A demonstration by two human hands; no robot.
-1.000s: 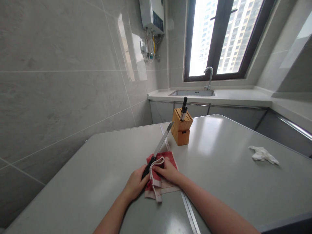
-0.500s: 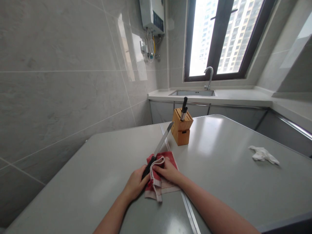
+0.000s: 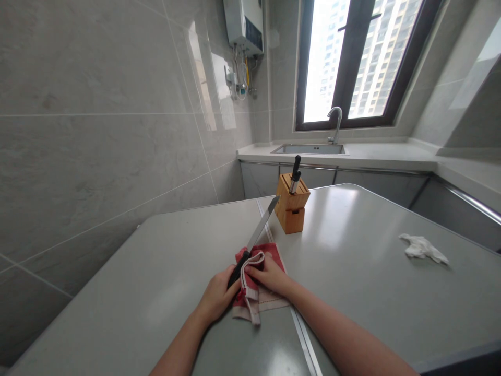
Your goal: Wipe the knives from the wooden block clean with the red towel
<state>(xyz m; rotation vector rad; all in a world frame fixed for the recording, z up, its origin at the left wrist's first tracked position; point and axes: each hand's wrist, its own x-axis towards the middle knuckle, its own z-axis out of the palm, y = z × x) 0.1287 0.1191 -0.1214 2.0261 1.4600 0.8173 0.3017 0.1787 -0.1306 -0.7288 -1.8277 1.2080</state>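
Note:
My left hand (image 3: 216, 295) is closed round the black handle of a long knife (image 3: 261, 228), whose blade points up and away, its tip near the knife block. A red and white cloth (image 3: 276, 256) lies bunched on the table beside the handle. Pinched into its fold, my right hand (image 3: 272, 275) grips the cloth close to the knife's handle; some of its fingers are hidden by the fabric. Beyond the blade stands the wooden knife block (image 3: 294, 220), with black-handled tools (image 3: 296, 172) sticking up from its top.
The grey table (image 3: 344, 292) has a pale seam running across it under the cloth. A crumpled white cloth or tissue (image 3: 422, 247) lies on the right. Behind the table is a counter (image 3: 383, 150) with a sink (image 3: 309, 149) and a tap (image 3: 335, 125). A tiled wall borders the left.

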